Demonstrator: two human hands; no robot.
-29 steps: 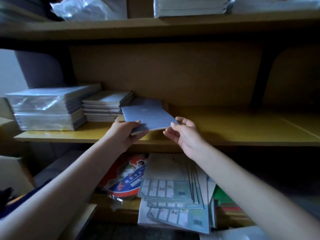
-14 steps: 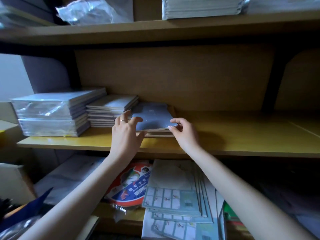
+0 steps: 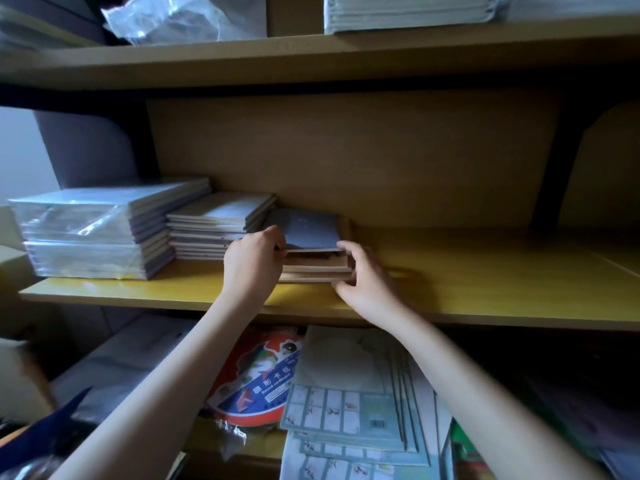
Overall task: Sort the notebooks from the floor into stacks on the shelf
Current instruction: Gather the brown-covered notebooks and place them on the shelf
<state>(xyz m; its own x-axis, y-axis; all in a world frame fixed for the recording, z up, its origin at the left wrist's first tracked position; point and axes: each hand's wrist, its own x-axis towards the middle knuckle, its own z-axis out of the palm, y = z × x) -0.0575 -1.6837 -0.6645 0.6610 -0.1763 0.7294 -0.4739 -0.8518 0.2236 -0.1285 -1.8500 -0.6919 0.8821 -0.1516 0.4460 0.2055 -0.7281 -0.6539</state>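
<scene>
Now notebook (image 3: 304, 226) tops the stack (image 3: 317, 268) (lower covers hidden).

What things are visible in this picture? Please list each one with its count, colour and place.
blue-grey notebook: one, blue-grey, on top of the small stack
small stack: one, tan edges, middle shelf, right of the middle stack
middle stack: one, grey covers, middle shelf
wrapped packs: two, clear plastic, piled at the shelf's left end
middle shelf: one, yellow
white stack: one, white, upper shelf
plastic bag: one, clear, crumpled, upper shelf
round card packet: one, red and blue, below the shelf
pale booklets: several, green-grey, below the shelf
left hand: one, pinches the notebook's near left corner
right hand: one, grips the small stack's right front corner
</scene>
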